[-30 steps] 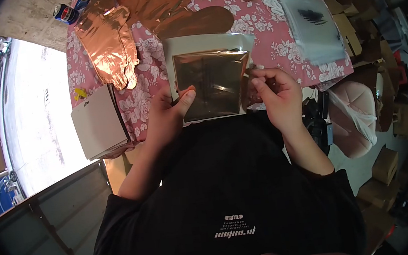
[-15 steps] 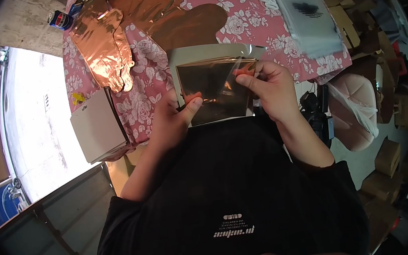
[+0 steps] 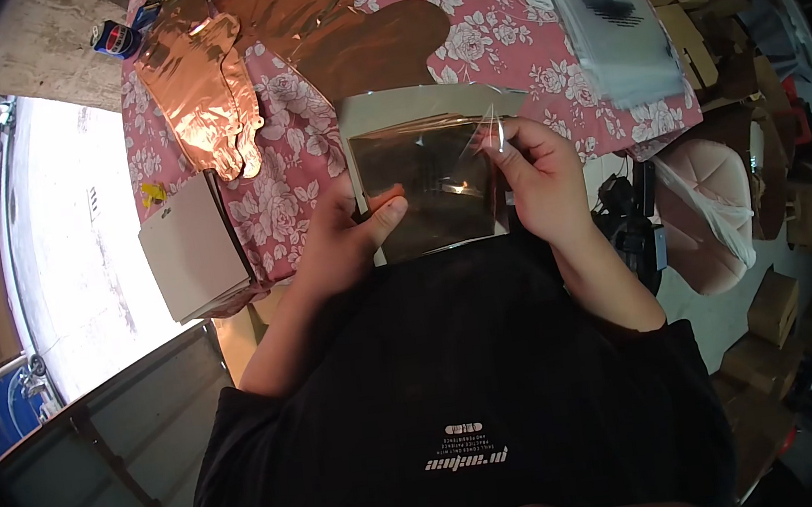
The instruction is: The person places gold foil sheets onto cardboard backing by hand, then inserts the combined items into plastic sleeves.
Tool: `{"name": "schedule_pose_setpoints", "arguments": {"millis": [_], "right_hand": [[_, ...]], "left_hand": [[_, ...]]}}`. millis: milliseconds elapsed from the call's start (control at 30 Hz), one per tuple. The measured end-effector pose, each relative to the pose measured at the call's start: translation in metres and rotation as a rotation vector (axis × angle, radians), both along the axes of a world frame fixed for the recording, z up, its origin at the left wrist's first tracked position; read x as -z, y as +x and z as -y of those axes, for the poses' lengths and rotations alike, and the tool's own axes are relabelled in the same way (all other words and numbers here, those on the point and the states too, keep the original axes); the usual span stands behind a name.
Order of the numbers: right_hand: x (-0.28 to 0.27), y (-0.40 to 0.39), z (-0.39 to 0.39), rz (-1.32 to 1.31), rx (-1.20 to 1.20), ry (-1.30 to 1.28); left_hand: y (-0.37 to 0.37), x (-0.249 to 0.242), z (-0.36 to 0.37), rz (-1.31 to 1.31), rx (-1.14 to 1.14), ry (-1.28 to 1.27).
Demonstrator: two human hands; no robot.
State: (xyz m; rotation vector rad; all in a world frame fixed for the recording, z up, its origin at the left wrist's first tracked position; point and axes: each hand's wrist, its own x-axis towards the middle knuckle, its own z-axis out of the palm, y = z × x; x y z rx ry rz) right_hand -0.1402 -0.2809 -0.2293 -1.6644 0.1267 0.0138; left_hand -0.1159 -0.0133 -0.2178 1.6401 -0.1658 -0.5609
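A folded dark copper-coloured foil sheet (image 3: 421,167) lies over a pale card (image 3: 399,106) just above my lap at the table's front edge. My left hand (image 3: 344,235) grips the left side of this stack, thumb on top of the foil and fingers hidden beneath. At the upper right corner, my right hand (image 3: 550,177) is closed in a pinch on a thin clear plastic film (image 3: 495,133), which stands up in a shiny crease. Through the film shows the right part of the foil.
Large copper foil pieces (image 3: 368,48) and a foil cutout (image 3: 203,96) cover the flowered tablecloth (image 3: 288,187). Clear plastic bags (image 3: 612,40) lie at right, a stack of cards (image 3: 193,248) at left, a soda can (image 3: 114,40) far left. A padded chair (image 3: 697,210) stands right.
My right thumb has come off the foil's corner and now holds the clear film, lifted slightly. The foil lies flatter, and the stack has shifted a little towards me. My left hand keeps its grip.
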Motion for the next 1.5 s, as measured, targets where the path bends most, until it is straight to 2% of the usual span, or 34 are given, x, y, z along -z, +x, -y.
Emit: {"name": "schedule_pose_setpoints", "arguments": {"millis": [67, 133, 200, 300, 367, 433, 467, 500, 567, 600, 667, 833, 933, 1033, 1100, 1167, 1233, 1300, 1367, 1433, 1467, 1500], "right_hand": [[-0.002, 0.000, -0.005, 0.069, 0.035, -0.003], [-0.006, 0.001, -0.011, 0.140, 0.069, -0.006], [-0.009, 0.002, -0.016, 0.226, 0.283, -0.010], [-0.010, -0.004, -0.005, 0.266, 0.340, -0.010], [-0.006, -0.005, 0.003, 0.365, 0.354, -0.002], [-0.005, -0.006, 0.008, 0.445, 0.190, 0.365], [-0.015, -0.007, 0.001, 0.332, 0.169, 0.429], [-0.014, -0.007, 0.001, 0.330, 0.172, 0.428], [-0.011, -0.005, 0.001, 0.100, 0.050, 0.428], [-0.015, -0.002, -0.002, 0.054, 0.123, 0.454], [-0.016, 0.002, 0.000, 0.022, 0.116, 0.431], [-0.007, 0.007, 0.011, -0.003, 0.074, 0.406], [-0.002, 0.010, 0.015, -0.046, 0.102, 0.535], [-0.007, 0.014, 0.009, -0.096, 0.154, 0.447], [-0.003, 0.020, 0.013, 0.032, 0.199, 0.306], [-0.014, 0.031, 0.035, 0.069, 0.224, 0.228], [-0.024, 0.050, 0.069, 0.223, 0.322, 0.181], [-0.042, 0.080, 0.116, 0.248, 0.374, -0.148], [-0.047, 0.127, 0.165, 0.336, 0.421, -0.497], [-0.069, 0.169, 0.189, 0.362, 0.436, -0.706], [-0.080, 0.188, 0.196, 0.388, 0.435, -0.858], [-0.088, 0.209, 0.204, 0.411, 0.431, -1.008]], "left_hand": [[-0.006, 0.005, 0.002, -0.085, -0.119, -0.098], [-0.006, 0.006, 0.003, -0.099, -0.129, -0.128], [-0.005, 0.009, 0.003, -0.113, -0.141, -0.160], [-0.003, 0.012, 0.000, -0.223, -0.167, -0.298], [-0.002, 0.010, -0.001, -0.295, -0.218, -0.478], [-0.002, 0.006, -0.001, -0.306, -0.224, -0.479], [-0.003, 0.004, 0.000, -0.327, -0.228, -0.479], [-0.002, 0.000, 0.001, -0.330, -0.226, -0.479], [0.001, -0.008, 0.004, -0.322, -0.112, -0.412], [0.001, -0.008, 0.006, -0.321, -0.110, -0.413], [0.000, -0.009, 0.012, -0.224, -0.145, -0.359], [0.003, -0.003, 0.014, -0.189, -0.182, -0.270], [0.007, -0.002, 0.010, -0.191, -0.166, -0.246], [0.013, -0.008, 0.011, -0.156, -0.138, -0.219], [0.023, -0.012, 0.013, -0.090, -0.106, -0.215], [0.036, -0.017, 0.007, -0.022, -0.207, -0.147], [0.057, -0.028, -0.010, -0.085, -0.186, -0.137], [0.077, -0.032, -0.021, -0.043, -0.069, -0.215], [0.089, -0.038, -0.021, -0.043, -0.055, -0.214], [0.105, -0.035, -0.021, 0.057, 0.079, 0.048], [0.111, -0.022, -0.022, 0.254, 0.079, 0.185], [0.113, -0.027, -0.019, 0.300, 0.094, 0.442]]}}
